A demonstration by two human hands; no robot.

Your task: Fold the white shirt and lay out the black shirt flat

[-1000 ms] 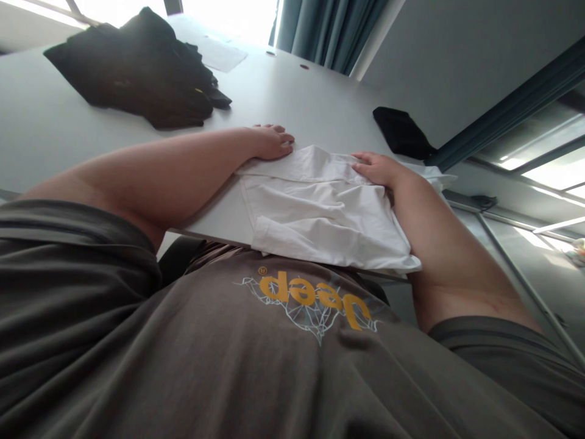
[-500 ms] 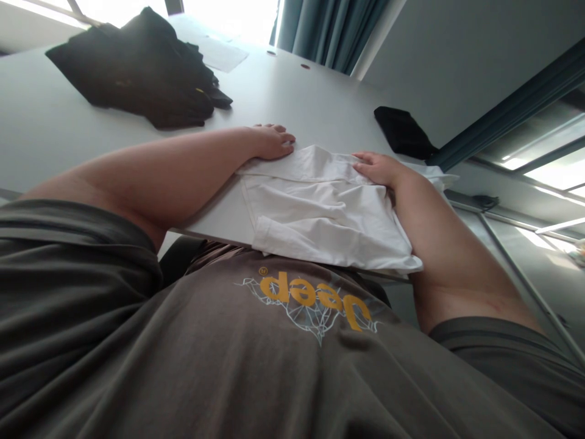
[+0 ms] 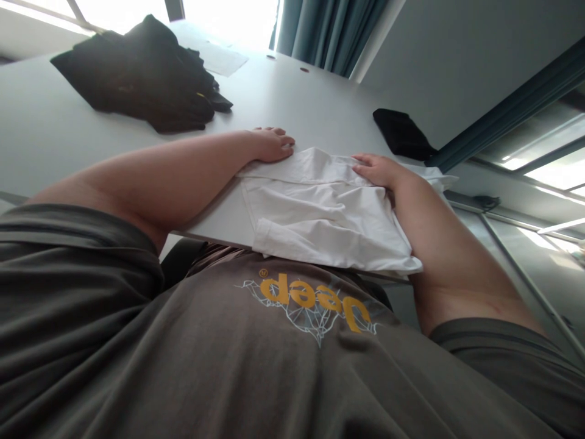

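Observation:
A white garment (image 3: 315, 204), creased and partly folded, lies on the table close to my body, its near edge at the table's front edge. My left hand (image 3: 273, 144) rests palm down at the garment's far left corner, fingers stretched out. On the far right part of the cloth lies my right hand (image 3: 377, 169), its fingers extended flat over the fabric. Neither hand is gripping the cloth as far as I can see. Which kind of garment it is does not show clearly.
On the white table (image 3: 274, 91), a heap of dark clothing (image 3: 137, 76) sits at the far left. A black folded item (image 3: 402, 133) lies at the right edge. Pale sheets (image 3: 223, 59) lie near the window. Blue-grey curtains (image 3: 326, 30) hang behind.
Both hands and the white garment stay in nearly the same place. The view has shifted very slightly.

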